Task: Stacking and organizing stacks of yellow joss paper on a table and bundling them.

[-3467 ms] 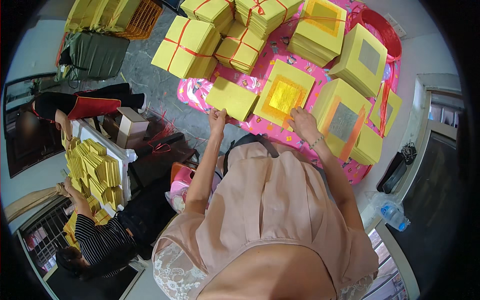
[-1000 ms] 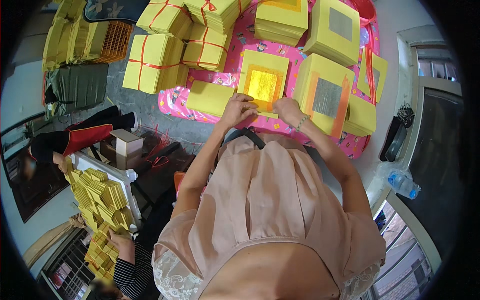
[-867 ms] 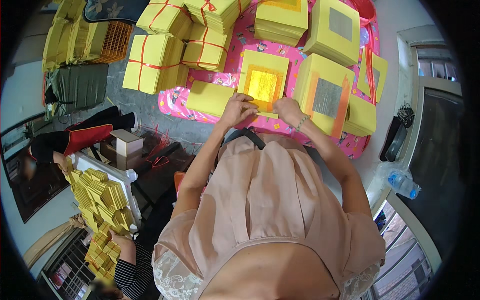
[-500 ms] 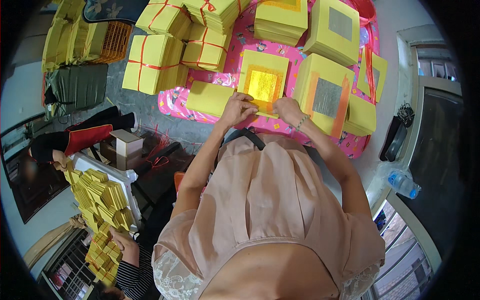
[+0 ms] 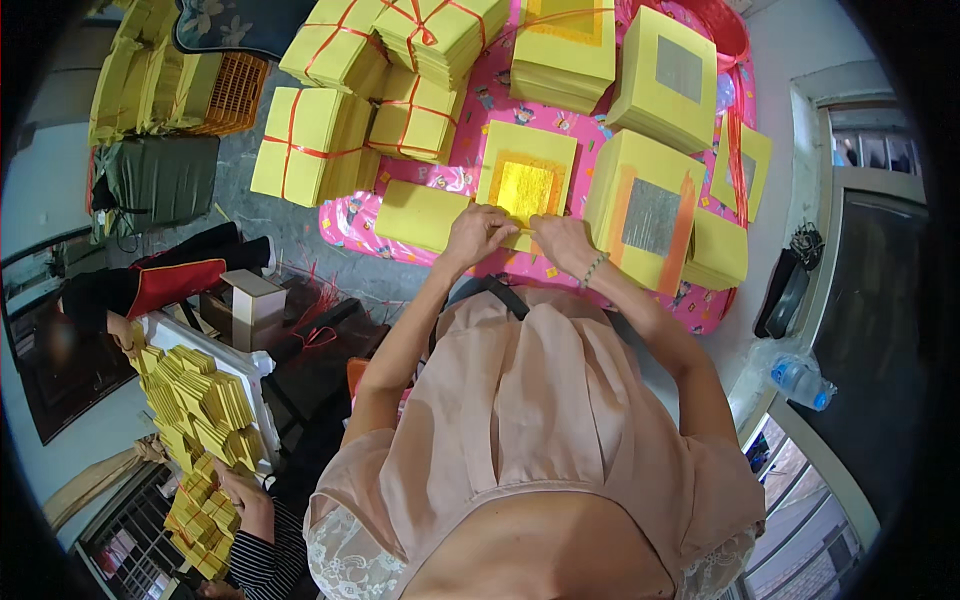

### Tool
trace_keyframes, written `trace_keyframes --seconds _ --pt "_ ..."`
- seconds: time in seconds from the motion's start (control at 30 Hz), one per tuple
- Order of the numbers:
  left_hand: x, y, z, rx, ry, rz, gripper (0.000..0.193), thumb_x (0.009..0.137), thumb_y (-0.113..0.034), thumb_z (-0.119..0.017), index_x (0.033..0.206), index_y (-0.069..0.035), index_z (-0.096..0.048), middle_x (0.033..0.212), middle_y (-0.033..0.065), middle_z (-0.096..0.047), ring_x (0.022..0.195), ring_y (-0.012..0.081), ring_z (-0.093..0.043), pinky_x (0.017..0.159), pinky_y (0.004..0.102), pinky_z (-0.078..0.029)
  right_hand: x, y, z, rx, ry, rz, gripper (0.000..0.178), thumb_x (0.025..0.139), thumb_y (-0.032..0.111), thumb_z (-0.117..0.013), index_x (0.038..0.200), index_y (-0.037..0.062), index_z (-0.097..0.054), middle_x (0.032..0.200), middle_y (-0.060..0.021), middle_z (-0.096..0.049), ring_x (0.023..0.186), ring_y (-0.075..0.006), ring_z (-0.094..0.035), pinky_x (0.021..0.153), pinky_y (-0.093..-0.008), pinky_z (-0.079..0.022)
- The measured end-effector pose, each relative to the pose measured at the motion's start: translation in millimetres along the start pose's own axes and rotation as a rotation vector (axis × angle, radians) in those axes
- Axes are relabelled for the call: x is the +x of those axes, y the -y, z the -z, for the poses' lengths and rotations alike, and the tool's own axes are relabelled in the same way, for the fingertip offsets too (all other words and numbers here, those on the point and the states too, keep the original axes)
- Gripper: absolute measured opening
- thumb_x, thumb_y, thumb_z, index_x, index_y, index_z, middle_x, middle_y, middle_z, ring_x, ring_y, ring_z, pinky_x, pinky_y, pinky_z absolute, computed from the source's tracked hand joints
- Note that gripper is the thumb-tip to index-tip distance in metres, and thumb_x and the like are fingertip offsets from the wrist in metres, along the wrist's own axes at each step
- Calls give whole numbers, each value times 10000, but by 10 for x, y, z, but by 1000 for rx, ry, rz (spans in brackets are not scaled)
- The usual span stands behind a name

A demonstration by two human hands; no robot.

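In front of me a yellow paper sheet [image 5: 545, 143] with a gold foil square [image 5: 525, 183] lies on the pink patterned tablecloth [image 5: 345, 213]. At its near edge, my left hand [image 5: 478, 233] has its fingers closed on the left side of the paper. My right hand [image 5: 563, 243] grips the same edge close by, fingers bent together. The near edge looks curled up between the two hands, over the lower part of the foil. Fingertips partly hide that edge. A flat yellow paper pile [image 5: 425, 215] lies just left of my left hand.
Stacks with silver squares [image 5: 650, 218] stand to the right, beside a red ribbon [image 5: 737, 150]. Bundles tied with red string [image 5: 310, 145] stand at the far left. At lower left, other people's hands [image 5: 245, 490] touch folded yellow papers [image 5: 205, 395] on a white table.
My right hand has moved left along the sheet's near edge, closer to my left hand. The near edge now covers more of the foil's lower part. The whole view has shifted slightly.
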State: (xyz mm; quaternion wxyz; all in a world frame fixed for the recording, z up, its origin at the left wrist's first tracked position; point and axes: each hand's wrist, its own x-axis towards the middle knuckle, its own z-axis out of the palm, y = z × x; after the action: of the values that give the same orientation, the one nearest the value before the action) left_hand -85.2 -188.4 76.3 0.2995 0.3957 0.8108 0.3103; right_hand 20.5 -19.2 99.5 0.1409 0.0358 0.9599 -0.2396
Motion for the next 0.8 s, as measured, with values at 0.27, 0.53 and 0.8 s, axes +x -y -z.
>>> trace_keyframes --seconds 0.27,0.53,0.8 --pt "-39 -275 -135 328 -449 -303 552 812 -206 -636 1329 -135 -457 1359 186 -372 1245 397 -335 1030 482 -300 545 -436 431 69 -67 -183 199 868 229 -554 951 53 -595 854 -169 -644 844 -366 -621 723 -475 -484" --pt "338 -173 -250 403 -295 -233 662 851 -292 -582 1425 -115 -302 1442 230 -259 1314 428 -253 1067 513 -250 1087 -762 422 19 -198 -252 248 825 207 -608 986 19 -595 992 -183 -612 948 -361 -587 804 -454 -484" --pt "455 -94 -292 412 -245 -185 693 864 -337 -547 1455 -141 -245 1463 238 -223 1335 437 -222 1079 539 -214 1246 -693 243 26 -315 -206 281 816 215 -607 1037 44 -583 1046 -135 -606 1018 -326 -547 849 -452 -453"
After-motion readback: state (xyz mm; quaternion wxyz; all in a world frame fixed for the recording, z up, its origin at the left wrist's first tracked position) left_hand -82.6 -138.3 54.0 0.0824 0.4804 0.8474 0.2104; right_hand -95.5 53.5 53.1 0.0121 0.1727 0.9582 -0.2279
